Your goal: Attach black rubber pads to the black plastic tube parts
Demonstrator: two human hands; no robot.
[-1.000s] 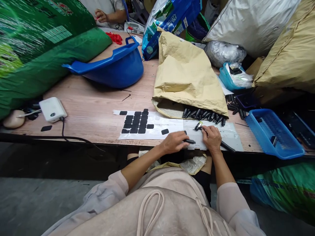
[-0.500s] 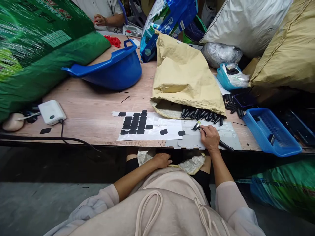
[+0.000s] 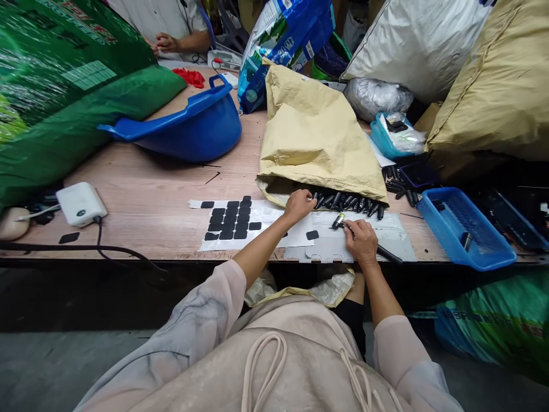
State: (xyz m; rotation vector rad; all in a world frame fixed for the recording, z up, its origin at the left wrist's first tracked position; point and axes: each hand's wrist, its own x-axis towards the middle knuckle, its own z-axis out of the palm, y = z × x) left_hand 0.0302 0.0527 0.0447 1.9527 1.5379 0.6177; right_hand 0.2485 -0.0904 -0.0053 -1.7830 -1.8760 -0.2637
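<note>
My left hand (image 3: 299, 206) reaches to the mouth of a tan woven bag (image 3: 319, 134). Its fingertips close on one of the small black tube-shaped parts (image 3: 337, 200) piled there. At the table's front edge my right hand (image 3: 361, 239) is closed around a small hammer (image 3: 388, 254) with a black grip and a yellow-and-black head. The hammer head lies just left of the fingers, over a grey sheet (image 3: 397, 234). Left of it, a white paper sheet (image 3: 268, 220) carries rows of black rounded pads (image 3: 230, 219); one loose black pad (image 3: 313, 235) lies near the hammer.
A blue basin (image 3: 189, 134) stands at the back left beside a green sack (image 3: 81, 114). On the right are a blue basket (image 3: 467, 234) and a teal basket (image 3: 388, 137). A white adapter (image 3: 81, 203) with cables sits at left. Another person's hand (image 3: 167, 43) shows across the table.
My left hand has risen from my lap to the black parts at the bag's mouth. My right hand keeps the hammer in nearly the same place. The view has shifted slightly.
</note>
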